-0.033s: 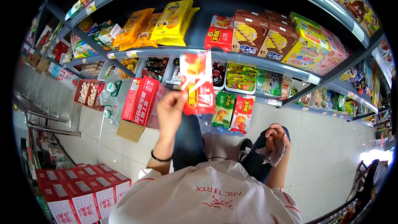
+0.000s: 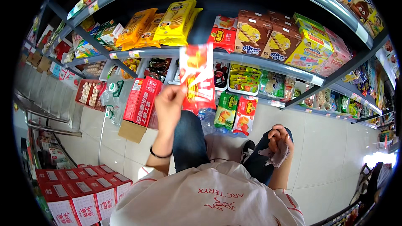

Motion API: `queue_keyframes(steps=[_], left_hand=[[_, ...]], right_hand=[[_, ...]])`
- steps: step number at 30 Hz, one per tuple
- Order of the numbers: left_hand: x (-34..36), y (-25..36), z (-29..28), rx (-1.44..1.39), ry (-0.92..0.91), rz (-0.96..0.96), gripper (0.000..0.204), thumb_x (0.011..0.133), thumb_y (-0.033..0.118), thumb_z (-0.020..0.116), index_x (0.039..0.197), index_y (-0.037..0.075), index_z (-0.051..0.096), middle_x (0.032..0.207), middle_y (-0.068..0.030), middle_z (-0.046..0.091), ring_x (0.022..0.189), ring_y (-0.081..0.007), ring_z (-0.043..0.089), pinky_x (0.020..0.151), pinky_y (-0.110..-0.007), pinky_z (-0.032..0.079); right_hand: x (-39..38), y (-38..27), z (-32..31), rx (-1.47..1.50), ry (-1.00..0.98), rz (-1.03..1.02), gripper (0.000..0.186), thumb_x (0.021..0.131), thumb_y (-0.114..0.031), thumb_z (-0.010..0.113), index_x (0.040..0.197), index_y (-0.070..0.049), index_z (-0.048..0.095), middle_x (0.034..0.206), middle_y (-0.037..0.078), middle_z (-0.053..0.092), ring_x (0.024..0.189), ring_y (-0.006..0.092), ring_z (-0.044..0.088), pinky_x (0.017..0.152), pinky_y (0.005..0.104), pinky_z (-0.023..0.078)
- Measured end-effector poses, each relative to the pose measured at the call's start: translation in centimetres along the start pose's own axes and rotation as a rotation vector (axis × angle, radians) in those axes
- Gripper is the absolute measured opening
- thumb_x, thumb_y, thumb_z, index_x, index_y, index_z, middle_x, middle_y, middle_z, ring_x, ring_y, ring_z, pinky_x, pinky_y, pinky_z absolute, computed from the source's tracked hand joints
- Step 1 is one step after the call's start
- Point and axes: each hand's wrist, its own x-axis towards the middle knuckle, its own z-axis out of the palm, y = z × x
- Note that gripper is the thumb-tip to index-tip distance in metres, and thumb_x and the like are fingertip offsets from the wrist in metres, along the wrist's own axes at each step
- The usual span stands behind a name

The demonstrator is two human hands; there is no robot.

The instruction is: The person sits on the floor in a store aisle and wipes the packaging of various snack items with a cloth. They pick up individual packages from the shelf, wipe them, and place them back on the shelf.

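My left hand (image 2: pixel 169 105) pinches the lower left edge of a red and white snack packet (image 2: pixel 197 73), held up before the shelf edge; glare and blur cover part of its front. A similar red and white packet (image 2: pixel 222 33) lies on the shelf beyond it. Over my right knee, my right hand (image 2: pixel 281 139) has its fingers curled around a crumpled greyish-pink cloth (image 2: pixel 276 157). Between my knees and the shelf, a green packet (image 2: pixel 226 109) and a red-orange packet (image 2: pixel 245 116) lie side by side on what looks like wrapped plastic bottles (image 2: pixel 206 117).
The metal shelf (image 2: pixel 268 62) holds yellow packets (image 2: pixel 176 23), orange packets (image 2: pixel 136 28) and brown boxes (image 2: pixel 250 33). White bins of small sweets (image 2: pixel 243 78) sit below. Left on the floor stand a red carton (image 2: pixel 143 100) and clear jugs (image 2: pixel 115 96); red boxes (image 2: pixel 83 190) are stacked nearer.
My left hand and the snack packet have shifted slightly up and to the left. My right hand stays where it was with the cloth.
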Motion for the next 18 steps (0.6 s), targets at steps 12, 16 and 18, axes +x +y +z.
queue_keyframes(steps=[12,16,18], left_hand=[[20.8,3.5,7.6,-0.027,-0.141,0.098,0.023,0.085,0.018,0.076,0.089,-0.004,0.072,0.081,-0.0065,0.071,0.069,-0.0098,0.062,0.064,-0.025,0.049],[23.7,1.4,9.7,-0.052,-0.19,-0.015,0.023,0.086,0.018,0.076,0.093,-0.003,0.071,0.081,-0.0057,0.07,0.069,-0.0104,0.062,0.064,-0.024,0.05],[23.9,1.2,10.3,-0.007,-0.206,-0.037,0.023,0.087,0.019,0.076,0.094,-0.002,0.071,0.082,-0.0054,0.07,0.07,-0.0106,0.063,0.065,-0.024,0.05]], right_hand=[[0.0,-0.3,0.9,0.013,-0.003,0.006,0.063,0.09,-0.044,0.061,0.128,0.004,0.048,0.101,0.017,0.065,0.049,0.0096,0.041,0.044,0.0222,0.031],[-0.2,-0.4,0.6,-0.001,0.009,0.012,0.063,0.09,-0.046,0.059,0.128,0.004,0.048,0.101,0.017,0.065,0.047,0.0093,0.04,0.043,0.0222,0.031],[-0.2,-0.4,0.5,-0.014,0.01,0.015,0.063,0.091,-0.047,0.058,0.127,0.004,0.048,0.101,0.017,0.065,0.046,0.0092,0.04,0.043,0.0221,0.031]])
